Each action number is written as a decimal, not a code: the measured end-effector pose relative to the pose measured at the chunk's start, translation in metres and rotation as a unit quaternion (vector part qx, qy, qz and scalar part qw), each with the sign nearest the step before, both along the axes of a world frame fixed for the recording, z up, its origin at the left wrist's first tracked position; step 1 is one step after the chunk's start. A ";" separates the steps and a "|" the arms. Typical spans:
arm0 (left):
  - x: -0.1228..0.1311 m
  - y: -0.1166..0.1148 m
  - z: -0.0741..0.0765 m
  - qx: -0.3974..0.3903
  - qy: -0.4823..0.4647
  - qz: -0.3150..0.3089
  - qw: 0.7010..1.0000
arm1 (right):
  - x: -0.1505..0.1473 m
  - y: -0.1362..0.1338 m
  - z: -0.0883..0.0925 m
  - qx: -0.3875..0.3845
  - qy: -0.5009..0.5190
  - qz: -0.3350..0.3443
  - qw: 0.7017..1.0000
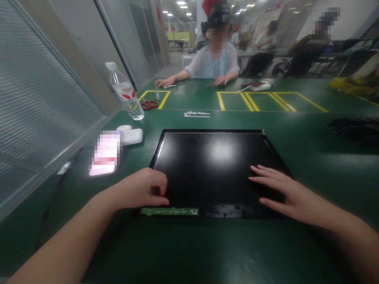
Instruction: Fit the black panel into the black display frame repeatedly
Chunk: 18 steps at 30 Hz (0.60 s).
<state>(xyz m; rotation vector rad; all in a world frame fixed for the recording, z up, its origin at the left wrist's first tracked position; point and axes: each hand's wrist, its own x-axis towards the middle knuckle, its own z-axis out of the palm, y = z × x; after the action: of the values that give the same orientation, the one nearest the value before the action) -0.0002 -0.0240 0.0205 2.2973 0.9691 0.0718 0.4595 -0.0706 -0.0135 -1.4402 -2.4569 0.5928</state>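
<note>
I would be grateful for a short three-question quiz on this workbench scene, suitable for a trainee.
1. True or false: the water bottle stands without a cap.

2. What lies along the near edge of the dark panel?
A) scissors
B) a phone
C) a green circuit strip

3. Which of the camera wearer's hands has its fingers spread over the panel?

Key:
1. False; a white cap is on it.
2. C.
3. The right hand; the left hand has its fingers curled.
</note>
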 end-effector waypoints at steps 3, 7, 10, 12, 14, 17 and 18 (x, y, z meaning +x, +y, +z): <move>-0.001 0.000 0.000 -0.001 -0.009 -0.003 1.000 | 0.000 0.000 0.000 0.000 0.004 0.000 1.000; -0.005 0.002 0.003 -0.028 0.000 0.004 1.000 | 0.001 0.000 -0.001 -0.002 0.001 0.001 1.000; -0.010 0.003 0.005 -0.051 0.029 0.023 0.998 | 0.001 0.000 -0.001 -0.003 -0.005 0.002 1.000; -0.013 0.003 0.006 -0.060 0.041 0.033 0.997 | 0.001 0.001 -0.001 -0.002 -0.004 0.002 1.000; -0.014 0.002 0.006 -0.061 0.046 0.035 0.996 | 0.001 0.001 -0.001 -0.003 -0.003 0.002 1.000; -0.013 0.001 0.007 -0.055 0.050 0.028 0.997 | 0.001 0.000 -0.001 -0.004 -0.003 0.001 1.000; -0.012 0.001 0.007 -0.054 0.050 0.025 0.997 | 0.001 0.000 -0.002 -0.004 -0.002 0.000 1.000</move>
<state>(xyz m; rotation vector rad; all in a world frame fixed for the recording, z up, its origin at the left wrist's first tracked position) -0.0124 -0.0230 0.0273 2.1947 1.0555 -0.0743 0.4610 -0.0705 -0.0151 -1.4459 -2.4611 0.6011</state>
